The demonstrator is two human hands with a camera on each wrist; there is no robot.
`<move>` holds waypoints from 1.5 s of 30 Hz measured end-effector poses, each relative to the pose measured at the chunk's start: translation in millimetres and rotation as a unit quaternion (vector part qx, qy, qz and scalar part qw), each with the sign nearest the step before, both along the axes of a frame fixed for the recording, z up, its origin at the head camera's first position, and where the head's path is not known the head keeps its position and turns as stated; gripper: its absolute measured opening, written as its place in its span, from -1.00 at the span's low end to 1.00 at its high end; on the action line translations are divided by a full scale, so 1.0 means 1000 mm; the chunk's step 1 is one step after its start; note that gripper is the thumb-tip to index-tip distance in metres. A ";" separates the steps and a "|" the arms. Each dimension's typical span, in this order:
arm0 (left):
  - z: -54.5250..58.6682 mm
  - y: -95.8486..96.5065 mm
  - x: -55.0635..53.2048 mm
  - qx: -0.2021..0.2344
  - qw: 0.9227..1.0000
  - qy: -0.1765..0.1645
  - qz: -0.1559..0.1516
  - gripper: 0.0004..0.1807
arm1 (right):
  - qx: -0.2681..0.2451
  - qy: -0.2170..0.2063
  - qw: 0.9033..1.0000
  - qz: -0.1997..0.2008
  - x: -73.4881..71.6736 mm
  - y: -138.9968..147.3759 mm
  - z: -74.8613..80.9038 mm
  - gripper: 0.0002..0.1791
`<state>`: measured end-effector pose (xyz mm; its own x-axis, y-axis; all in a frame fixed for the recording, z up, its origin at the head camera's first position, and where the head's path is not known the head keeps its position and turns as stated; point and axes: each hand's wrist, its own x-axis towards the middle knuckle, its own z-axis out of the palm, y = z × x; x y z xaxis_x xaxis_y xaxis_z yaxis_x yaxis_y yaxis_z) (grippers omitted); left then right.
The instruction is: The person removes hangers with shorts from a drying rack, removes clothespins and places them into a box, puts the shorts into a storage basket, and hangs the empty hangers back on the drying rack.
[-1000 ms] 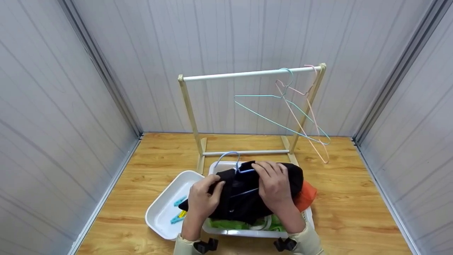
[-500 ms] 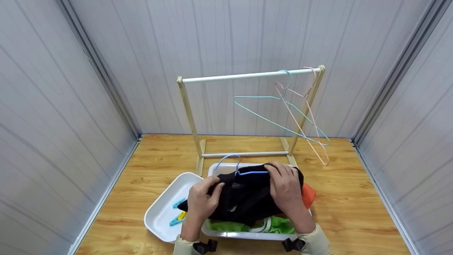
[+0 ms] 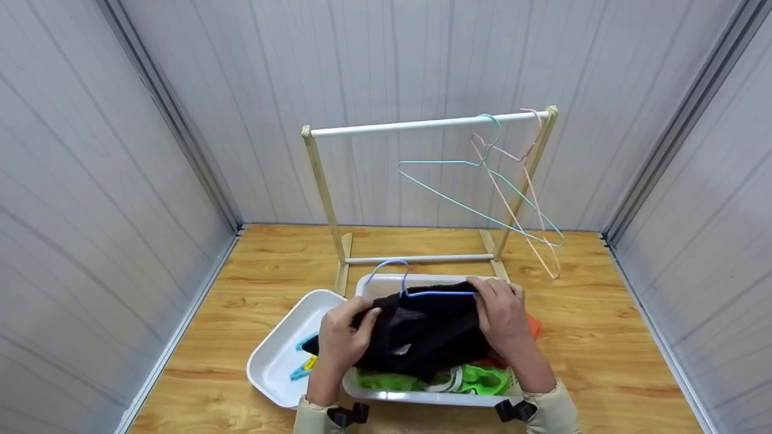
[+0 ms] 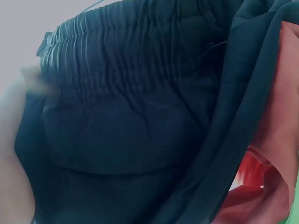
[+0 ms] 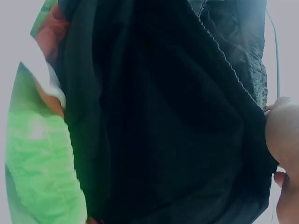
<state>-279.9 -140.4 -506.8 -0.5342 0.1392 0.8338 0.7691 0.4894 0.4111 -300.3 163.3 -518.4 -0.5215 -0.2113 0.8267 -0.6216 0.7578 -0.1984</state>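
Note:
Black pants with a gathered elastic waistband are spread between both hands over the white basket. A blue wire hanger runs along the waistband, its hook up and leaning left, and its left part hidden by cloth. My left hand pinches the waistband at the left between thumb and fingers. At the right end of the hanger arm, my right hand grips the waistband's edge. In the left wrist view the gathered waistband fills the top. The right wrist view shows the dark cloth drawn toward the right hand.
Under the pants, the white basket holds green cloth and orange cloth. To the left, a white tray contains blue clothespins. Behind stands a rack carrying a turquoise hanger and a pink hanger.
My right hand has slid to the right along the hanger arm, drawing the waistband out and baring more of the blue wire. The left hand stays in nearly the same place.

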 end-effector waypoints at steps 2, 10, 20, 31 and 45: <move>0.001 0.000 -0.001 0.001 1.000 0.001 -0.002 -0.89 | -0.004 -0.010 1.000 0.014 0.000 0.004 0.000 -0.65; 0.003 -0.004 -0.004 0.026 0.999 0.024 -0.012 -0.80 | -0.068 -0.113 0.989 0.060 0.003 0.020 0.003 -0.66; 0.018 -0.002 0.003 0.055 0.998 -0.001 -0.022 -0.77 | -0.272 -0.326 0.897 0.120 0.010 0.026 0.023 -0.74; 0.040 0.002 0.016 0.087 0.996 -0.008 -0.012 -0.81 | -0.284 -0.338 0.881 0.169 0.029 0.025 0.048 -0.71; 0.018 -0.015 0.002 0.136 0.988 -0.061 -0.045 -0.84 | -0.285 -0.106 0.949 0.081 0.025 0.022 0.040 -0.78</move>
<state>-278.3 -155.1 -488.6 -0.6280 -0.0296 0.7777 0.7416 0.2804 0.6095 -274.9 184.9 -478.2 -0.6876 0.1471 0.7111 -0.6216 0.3869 -0.6811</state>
